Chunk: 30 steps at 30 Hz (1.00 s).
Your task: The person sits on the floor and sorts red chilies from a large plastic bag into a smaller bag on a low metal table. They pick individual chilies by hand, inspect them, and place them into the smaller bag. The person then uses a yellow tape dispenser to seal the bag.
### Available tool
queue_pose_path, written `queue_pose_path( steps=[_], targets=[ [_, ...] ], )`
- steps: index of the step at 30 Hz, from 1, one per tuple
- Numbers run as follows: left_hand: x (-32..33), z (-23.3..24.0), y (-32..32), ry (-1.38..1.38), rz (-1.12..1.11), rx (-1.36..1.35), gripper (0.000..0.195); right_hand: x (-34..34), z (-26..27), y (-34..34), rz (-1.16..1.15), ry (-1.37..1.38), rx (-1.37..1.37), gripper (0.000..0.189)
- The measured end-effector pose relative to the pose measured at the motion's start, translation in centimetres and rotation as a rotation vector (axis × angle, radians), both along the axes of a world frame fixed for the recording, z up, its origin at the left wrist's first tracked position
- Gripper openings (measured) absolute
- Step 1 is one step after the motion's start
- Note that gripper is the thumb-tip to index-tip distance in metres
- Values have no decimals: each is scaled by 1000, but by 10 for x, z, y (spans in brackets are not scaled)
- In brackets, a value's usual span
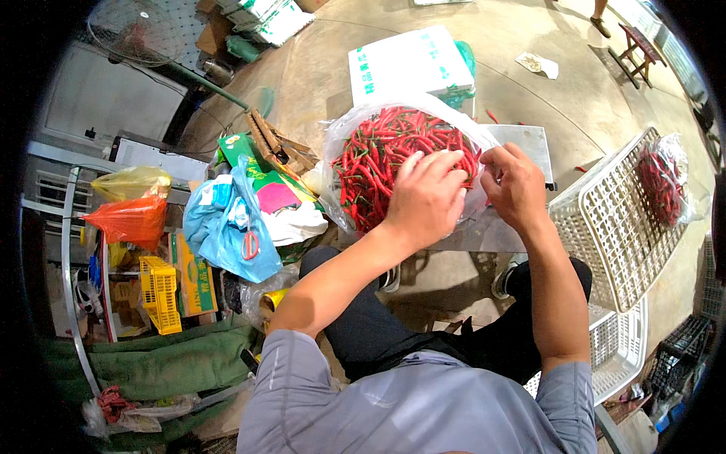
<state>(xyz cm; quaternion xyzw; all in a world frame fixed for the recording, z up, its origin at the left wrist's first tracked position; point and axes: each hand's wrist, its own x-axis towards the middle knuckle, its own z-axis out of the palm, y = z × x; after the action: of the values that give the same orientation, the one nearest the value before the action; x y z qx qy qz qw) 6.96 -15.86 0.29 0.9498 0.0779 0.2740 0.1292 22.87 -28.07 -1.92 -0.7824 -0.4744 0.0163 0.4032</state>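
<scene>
A clear plastic bag (pixel 473 127) stands wide at the mouth before me, full of red chili peppers (pixel 371 153) with green stems. My left hand (pixel 428 193) lies over the near right part of the peppers, fingers spread; what its palm touches is hidden. At the bag's right rim, my right hand (pixel 510 179) pinches the plastic between thumb and bent fingers. Beneath and behind the bag, a flat metal plate (pixel 524 147) shows at the right.
A white foam box (pixel 405 65) sits beyond the bag. White plastic crates (pixel 618 227) stand at my right, with a bag of red peppers (pixel 663 181) on top. At left are a blue plastic bag (pixel 215 232), red-handled scissors (pixel 249 245) and a fan (pixel 136 31). A wooden stool (pixel 641 51) stands far right.
</scene>
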Motion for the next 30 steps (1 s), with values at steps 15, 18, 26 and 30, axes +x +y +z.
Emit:
queue_pose_path(
  steps=[15,18,26,30],
  targets=[
    [60,-16,139,661,255,-162,47,-6,2,14,3,50,158,13],
    [89,-22,134,890,406,1,50,-4,3,14,-1,54,152,13],
    [81,-24,173,776,385,-256,46,-3,2,12,14,63,146,16],
    [72,2,163,916,168,-305,44,0,0,11,22,49,151,17]
  ],
)
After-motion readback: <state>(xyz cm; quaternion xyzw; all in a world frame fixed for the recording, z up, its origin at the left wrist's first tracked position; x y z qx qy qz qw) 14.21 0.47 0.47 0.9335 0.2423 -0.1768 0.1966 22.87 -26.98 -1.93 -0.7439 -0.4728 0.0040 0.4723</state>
